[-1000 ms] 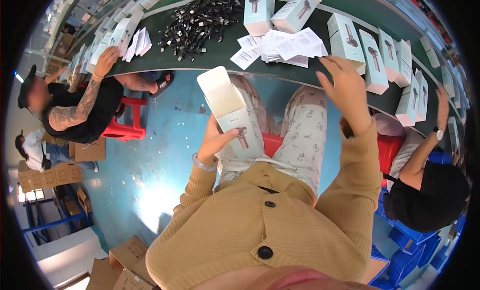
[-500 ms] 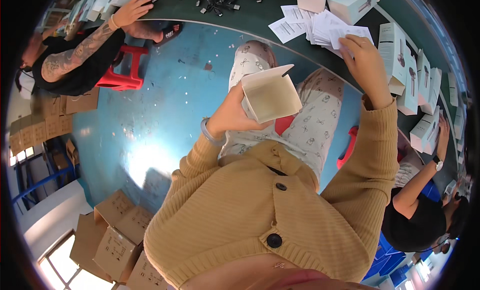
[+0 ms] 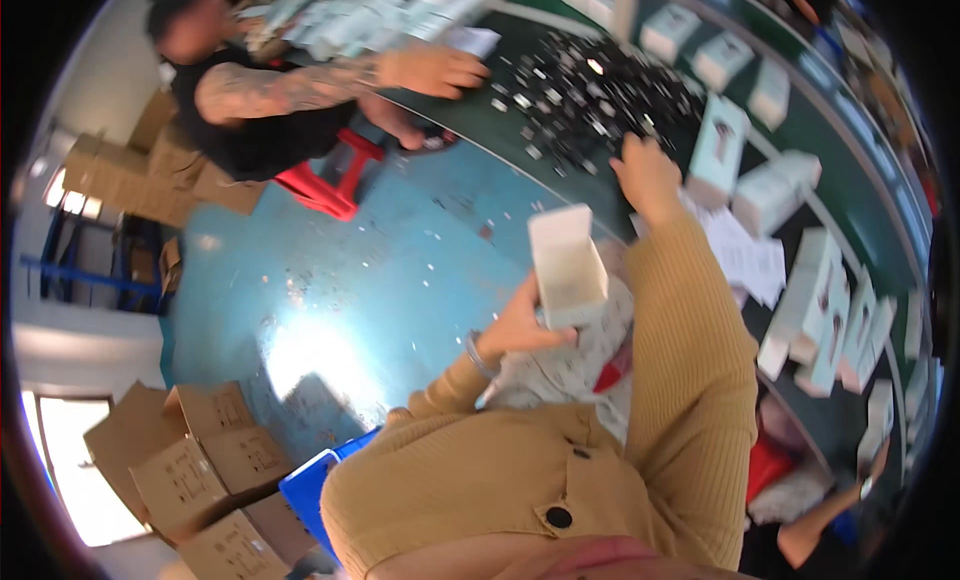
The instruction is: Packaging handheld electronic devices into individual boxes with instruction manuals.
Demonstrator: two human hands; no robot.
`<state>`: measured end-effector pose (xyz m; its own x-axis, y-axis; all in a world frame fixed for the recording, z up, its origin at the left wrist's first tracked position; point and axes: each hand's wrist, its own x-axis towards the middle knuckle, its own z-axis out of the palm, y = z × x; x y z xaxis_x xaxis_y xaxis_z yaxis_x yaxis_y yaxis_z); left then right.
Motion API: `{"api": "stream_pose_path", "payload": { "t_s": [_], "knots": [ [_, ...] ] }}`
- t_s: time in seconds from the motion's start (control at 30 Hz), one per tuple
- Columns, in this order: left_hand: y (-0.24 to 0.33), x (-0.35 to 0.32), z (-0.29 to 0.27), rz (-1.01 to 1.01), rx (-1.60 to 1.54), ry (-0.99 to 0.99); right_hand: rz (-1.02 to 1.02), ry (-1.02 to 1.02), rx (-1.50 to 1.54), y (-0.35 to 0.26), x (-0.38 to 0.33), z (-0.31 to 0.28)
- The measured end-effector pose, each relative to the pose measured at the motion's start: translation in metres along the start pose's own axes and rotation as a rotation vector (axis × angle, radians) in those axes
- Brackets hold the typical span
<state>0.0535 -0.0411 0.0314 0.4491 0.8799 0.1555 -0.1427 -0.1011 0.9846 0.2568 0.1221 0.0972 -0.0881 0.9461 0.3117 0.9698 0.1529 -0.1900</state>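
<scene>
My left hand (image 3: pixel 520 325) is wrapped round an open white carton (image 3: pixel 572 292), held above my lap with its flap up. Its inside shows pale and looks bare. At the near edge of a heap of black cables with silvery plugs (image 3: pixel 600 90), my right hand (image 3: pixel 650 180) reaches forward over the table. Thumb and forefinger look apart, somewhat blurred, and nothing shows between them. Beside my right sleeve lie white printed leaflets (image 3: pixel 745 255), partly covered by the arm.
Closed white boxes (image 3: pixel 718 150) stand behind the leaflets, with more boxes (image 3: pixel 820 310) along the right. A co-worker's tattooed arm (image 3: pixel 300 88) reaches onto the table at left, near a red stool (image 3: pixel 335 180). Another person's arm (image 3: pixel 830 510) is at lower right. Brown cartons (image 3: pixel 200 470) stand at lower left.
My right hand has left the leaflets and moved left to the cable heap. The view has swung, bringing more of the heap into sight. My left hand keeps hold of the carton.
</scene>
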Motion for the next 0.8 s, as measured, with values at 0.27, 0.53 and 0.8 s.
{"api": "stream_pose_path", "payload": {
  "t_s": [0.27, 0.53, 0.8],
  "knots": [
    [0.020, -0.005, -0.006, -0.065, -0.049, 0.148, -0.005, 0.085, 0.279, 0.019, -0.018, -0.054],
    [0.018, 0.020, 0.001, 0.040, 0.223, 0.029, -0.220, 0.120, 0.590, -0.017, -0.083, -0.167],
    [0.030, 0.032, 0.021, -0.022, 0.246, -0.210, -0.536, -0.200, 0.536, -0.019, -0.123, -0.169]
  ]
}}
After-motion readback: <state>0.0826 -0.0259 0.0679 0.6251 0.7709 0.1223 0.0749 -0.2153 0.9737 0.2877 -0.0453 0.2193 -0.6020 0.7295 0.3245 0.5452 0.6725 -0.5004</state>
